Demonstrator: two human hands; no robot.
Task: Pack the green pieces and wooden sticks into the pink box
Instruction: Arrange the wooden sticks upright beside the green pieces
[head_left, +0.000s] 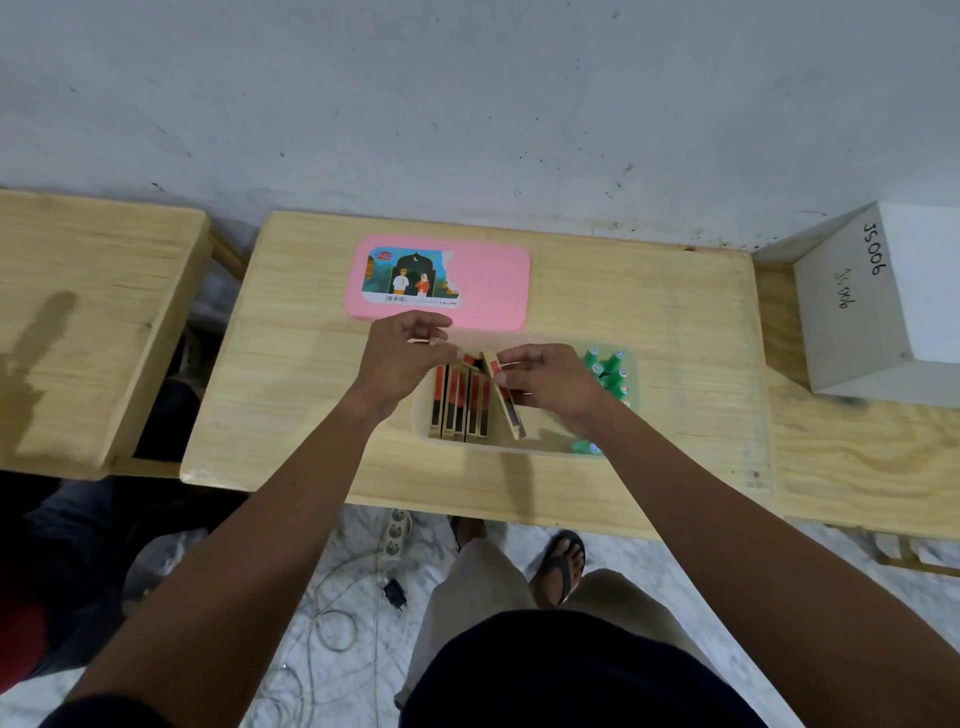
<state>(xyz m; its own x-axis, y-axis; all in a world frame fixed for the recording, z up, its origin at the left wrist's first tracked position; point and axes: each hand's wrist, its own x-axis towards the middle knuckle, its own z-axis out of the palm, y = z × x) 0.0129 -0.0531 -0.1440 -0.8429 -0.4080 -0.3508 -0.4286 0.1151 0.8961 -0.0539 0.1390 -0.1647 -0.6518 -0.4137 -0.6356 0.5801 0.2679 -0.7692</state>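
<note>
a person's right hand (550, 384) pinches the raised far end of a long wooden stick with a red and black face (506, 402), fingers (519, 358) clamped on it, over the pale open box (421, 415) on the wooden surface (675, 322). the stick's long axis runs away from the person, near end down inside, leaning just right of the packed row of sticks (460, 402), with the green plastic pieces (610, 374) further right. the left hand (405, 358), fingers curled on what looks like a further stick (423, 341), is just left.

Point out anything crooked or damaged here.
One wooden stick slants across the box, its top pinched by the right hand, while the other sticks stand in a row. The sticker on the pink lid looks torn at its right edge.
</note>
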